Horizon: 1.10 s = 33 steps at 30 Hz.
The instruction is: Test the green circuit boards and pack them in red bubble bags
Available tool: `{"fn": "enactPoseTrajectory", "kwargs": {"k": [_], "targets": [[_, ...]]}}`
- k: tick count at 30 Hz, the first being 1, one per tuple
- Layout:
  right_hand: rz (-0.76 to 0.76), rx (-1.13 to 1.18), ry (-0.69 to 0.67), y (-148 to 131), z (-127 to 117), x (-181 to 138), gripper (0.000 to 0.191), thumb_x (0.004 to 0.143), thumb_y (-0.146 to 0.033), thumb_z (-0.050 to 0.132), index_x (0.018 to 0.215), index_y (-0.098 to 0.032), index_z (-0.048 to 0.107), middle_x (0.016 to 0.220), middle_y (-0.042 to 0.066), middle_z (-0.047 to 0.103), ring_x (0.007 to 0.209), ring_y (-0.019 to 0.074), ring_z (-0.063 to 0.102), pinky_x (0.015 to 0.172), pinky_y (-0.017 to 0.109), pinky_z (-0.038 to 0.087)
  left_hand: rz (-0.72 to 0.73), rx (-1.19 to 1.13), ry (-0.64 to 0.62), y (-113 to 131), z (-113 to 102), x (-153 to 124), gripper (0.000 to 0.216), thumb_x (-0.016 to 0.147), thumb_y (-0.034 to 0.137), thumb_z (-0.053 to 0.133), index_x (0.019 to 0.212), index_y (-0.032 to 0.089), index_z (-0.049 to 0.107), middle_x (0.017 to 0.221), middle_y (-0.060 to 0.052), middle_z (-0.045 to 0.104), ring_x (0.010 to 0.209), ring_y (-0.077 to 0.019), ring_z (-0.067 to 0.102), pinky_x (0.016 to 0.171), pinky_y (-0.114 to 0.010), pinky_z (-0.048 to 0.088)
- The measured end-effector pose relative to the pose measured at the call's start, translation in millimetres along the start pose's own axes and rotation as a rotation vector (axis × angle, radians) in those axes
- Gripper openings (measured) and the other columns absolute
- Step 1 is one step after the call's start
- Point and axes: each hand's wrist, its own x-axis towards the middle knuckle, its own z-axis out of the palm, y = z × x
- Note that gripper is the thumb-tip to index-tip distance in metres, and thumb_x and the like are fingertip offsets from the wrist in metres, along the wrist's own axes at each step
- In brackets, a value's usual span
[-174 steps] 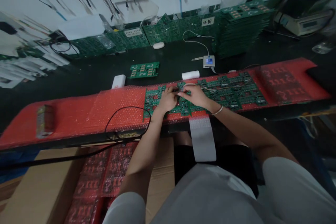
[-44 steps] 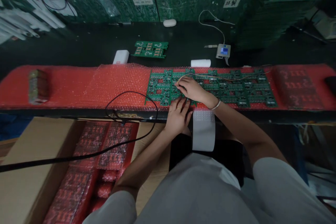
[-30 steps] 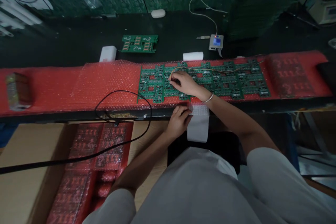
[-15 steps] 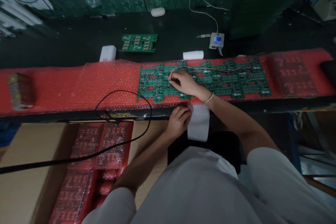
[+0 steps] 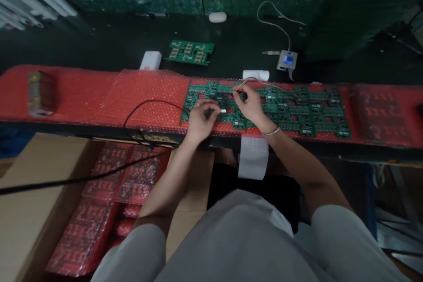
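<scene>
My left hand (image 5: 200,120) is over the left part of the green circuit boards (image 5: 275,105). Its thumb and forefinger pinch a small white label (image 5: 223,110). Close by on the right, my right hand (image 5: 250,102) pinches the end of a thin wire lead (image 5: 243,82), which trails right across the boards. Whether its tip touches a board cannot be made out. Red bubble wrap (image 5: 148,97) lies under the boards. A white label sheet (image 5: 253,158) hangs from the table's front edge below my right hand.
Behind the boards are a small device with a lit screen (image 5: 287,60), a white roll (image 5: 255,75), a white box (image 5: 151,60) and stacked boards (image 5: 191,52). Bubble-wrapped boards (image 5: 81,224) fill an open carton (image 5: 42,176) at lower left. A black cable (image 5: 99,176) crosses it.
My left hand has risen from the label sheet at the table edge onto the boards, with a small label in its fingers. My right hand still holds the wire lead. The view has shifted.
</scene>
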Motion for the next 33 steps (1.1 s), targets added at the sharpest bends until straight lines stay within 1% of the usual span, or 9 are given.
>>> {"fn": "enactPoseTrajectory", "kwargs": {"k": [3,5,8,11,14,20,26,33], "targets": [[0.053,0.027,-0.009,11,3,2,0.018,0.1,-0.036,0.048,0.103,-0.023,0.061,0.101,0.006,0.071,0.094,0.0212,0.067,0.089,0.039,0.054,-0.027,0.057,-0.054,-26,-6,43,0.012,0.088,0.021,0.061,0.085,0.016,0.072,0.103,-0.008,0.073,0.106,-0.0233,0.065,0.103,-0.04,0.049],[0.061,0.032,-0.021,14,3,1,0.017,0.1,-0.035,0.049,0.103,-0.024,0.061,0.101,0.006,0.071,0.094,0.0214,0.067,0.089,0.04,0.054,-0.006,0.081,-0.136,-37,-3,63,0.013,0.086,0.02,0.061,0.085,0.014,0.072,0.098,-0.008,0.074,0.101,-0.0233,0.065,0.098,-0.038,0.05],[0.058,0.028,-0.026,12,1,0,0.019,0.101,-0.036,0.047,0.104,-0.024,0.06,0.102,0.007,0.07,0.096,0.0223,0.066,0.09,0.04,0.053,0.05,0.129,-0.267,-42,4,84,0.014,0.083,0.02,0.061,0.081,0.014,0.073,0.091,-0.009,0.074,0.092,-0.0233,0.065,0.091,-0.036,0.051],[0.046,0.009,-0.048,7,-1,-1,0.024,0.103,-0.04,0.042,0.105,-0.024,0.06,0.1,0.007,0.068,0.096,0.0237,0.064,0.091,0.043,0.052,0.077,0.181,-0.335,-42,9,96,0.015,0.081,0.019,0.061,0.08,0.014,0.075,0.086,-0.01,0.074,0.087,-0.0244,0.065,0.088,-0.036,0.052],[0.006,-0.011,-0.079,1,-2,-1,0.027,0.106,-0.041,0.038,0.103,-0.025,0.06,0.098,0.007,0.068,0.098,0.0248,0.063,0.094,0.045,0.051,0.065,0.212,-0.36,-44,13,103,0.015,0.079,0.018,0.062,0.082,0.014,0.077,0.087,-0.01,0.074,0.088,-0.0254,0.066,0.088,-0.037,0.052],[-0.067,-0.108,-0.171,-10,0,-4,0.026,0.107,-0.036,0.035,0.107,-0.026,0.059,0.106,0.009,0.069,0.111,0.0295,0.06,0.104,0.054,0.045,0.076,0.261,-0.387,-49,18,108,0.017,0.079,0.017,0.06,0.083,0.013,0.077,0.09,-0.012,0.075,0.097,-0.0285,0.067,0.096,-0.041,0.051],[-0.09,-0.149,-0.213,-7,3,-5,0.028,0.107,-0.036,0.032,0.115,-0.025,0.056,0.108,0.01,0.07,0.111,0.0313,0.06,0.106,0.055,0.041,0.065,0.225,-0.374,-50,18,108,0.017,0.079,0.016,0.058,0.081,0.014,0.075,0.087,-0.011,0.074,0.099,-0.0293,0.066,0.1,-0.043,0.049],[-0.11,-0.25,-0.248,-8,9,-8,0.025,0.106,-0.034,0.036,0.109,-0.023,0.058,0.103,0.012,0.069,0.11,0.033,0.059,0.105,0.057,0.039,0.1,0.242,-0.342,-52,23,106,0.016,0.081,0.015,0.058,0.079,0.014,0.074,0.088,-0.011,0.072,0.098,-0.0288,0.064,0.099,-0.044,0.049]]}}
